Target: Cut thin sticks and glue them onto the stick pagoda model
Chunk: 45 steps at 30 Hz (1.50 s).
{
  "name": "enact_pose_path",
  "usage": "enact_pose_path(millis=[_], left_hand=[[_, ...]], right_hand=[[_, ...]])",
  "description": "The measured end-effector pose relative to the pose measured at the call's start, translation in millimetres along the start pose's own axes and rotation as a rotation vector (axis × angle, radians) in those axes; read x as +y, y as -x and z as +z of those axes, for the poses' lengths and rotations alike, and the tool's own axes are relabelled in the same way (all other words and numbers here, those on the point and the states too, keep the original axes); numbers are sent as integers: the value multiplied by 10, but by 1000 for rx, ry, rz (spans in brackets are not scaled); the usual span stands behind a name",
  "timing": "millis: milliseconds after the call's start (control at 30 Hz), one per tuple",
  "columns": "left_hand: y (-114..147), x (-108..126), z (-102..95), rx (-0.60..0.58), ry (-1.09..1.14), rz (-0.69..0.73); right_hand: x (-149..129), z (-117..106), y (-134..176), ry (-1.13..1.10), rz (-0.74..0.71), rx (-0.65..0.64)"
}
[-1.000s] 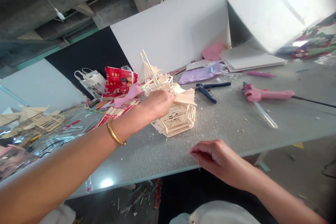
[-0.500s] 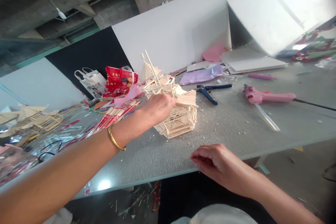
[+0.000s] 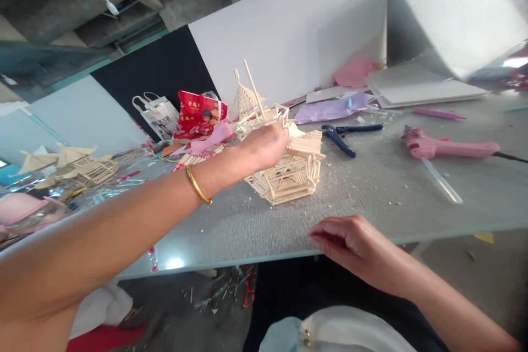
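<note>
A small pavilion-like model of pale wooden sticks (image 3: 291,181) stands on the table, with slatted roof panels and a pointed roof at its upper back. One longer stick (image 3: 252,85) rises from it at a slant. My left hand (image 3: 268,146), wearing a gold bangle, is closed at the middle of the model, against its upper tier. Its fingertips are turned away, so what they grip is hidden. My right hand (image 3: 344,239) rests at the table's front edge, fingers curled together, with nothing visible in them.
Blue-handled pliers (image 3: 340,140) and a pink glue gun (image 3: 451,147) with a clear glue stick lie to the right. Behind are purple paper (image 3: 330,111) and a red bag (image 3: 201,115). Another stick model (image 3: 78,165) stands far left. Scraps litter the floor below.
The view has shifted, so the table's things appear further right and slightly higher. My left hand stays closed at the model, and my right hand keeps its curled pose at the edge.
</note>
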<state>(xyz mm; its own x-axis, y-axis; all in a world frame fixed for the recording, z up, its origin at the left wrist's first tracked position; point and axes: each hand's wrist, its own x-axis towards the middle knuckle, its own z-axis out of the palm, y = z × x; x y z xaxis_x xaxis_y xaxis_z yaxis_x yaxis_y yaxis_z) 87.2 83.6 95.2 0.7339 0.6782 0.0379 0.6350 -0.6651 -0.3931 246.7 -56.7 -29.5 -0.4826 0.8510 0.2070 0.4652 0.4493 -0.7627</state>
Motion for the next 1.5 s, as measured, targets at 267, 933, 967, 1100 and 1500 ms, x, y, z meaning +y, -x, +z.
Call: enact_pose_path(millis=[267,933,967,1100,1500], left_hand=[[-37,-9,-27,-23,32,9],[-91,-32,-23,-59,46,-17],[-93,-40,-6,-52,37,-14],[-93,-57,36,-43,5,13],[-48,-15,41,-36,-20,-33]], right_hand=[[27,-5,11,-20,-9,44],[206,-155,208,-200,-74,74],[210,-152,209,-200,-78,75],[224,-144,216,-219,-87,74],[192,-132,209,-201,-52,54]])
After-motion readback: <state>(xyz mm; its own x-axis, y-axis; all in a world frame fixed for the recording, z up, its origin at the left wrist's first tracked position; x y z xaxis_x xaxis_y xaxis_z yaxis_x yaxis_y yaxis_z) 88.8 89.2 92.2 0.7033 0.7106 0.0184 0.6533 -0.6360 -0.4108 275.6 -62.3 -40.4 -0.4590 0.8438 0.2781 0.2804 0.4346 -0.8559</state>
